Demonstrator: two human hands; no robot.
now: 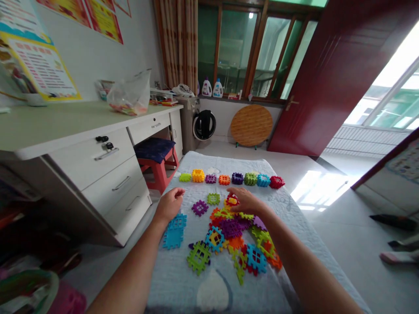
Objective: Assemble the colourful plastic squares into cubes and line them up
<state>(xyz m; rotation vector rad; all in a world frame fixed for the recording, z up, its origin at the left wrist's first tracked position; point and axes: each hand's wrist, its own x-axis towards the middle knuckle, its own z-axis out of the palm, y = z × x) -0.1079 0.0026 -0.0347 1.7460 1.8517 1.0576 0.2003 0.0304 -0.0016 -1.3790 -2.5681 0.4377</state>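
Observation:
My right hand (245,201) reaches over the heap of colored interlocking plastic pieces. Its thumb and fingers close around a red square piece (232,199), with yellow showing at it. Curled just above the cloth, my left hand (170,205) shows nothing in its fingers. Blue lattice pieces (174,233) lie below that hand. Between the hands are a purple piece (200,208) and a green piece (213,199), both flat. A green lattice piece (199,257) lies nearer, left of a purple piece (231,227) in the heap.
Across the far end runs a row of built blocks, from a yellow cube (198,175) to a red one (277,182). A pale blue cloth (212,290) covers the surface. A desk (108,168) and a padded stool (155,150) stand left; a red door (314,83) is right.

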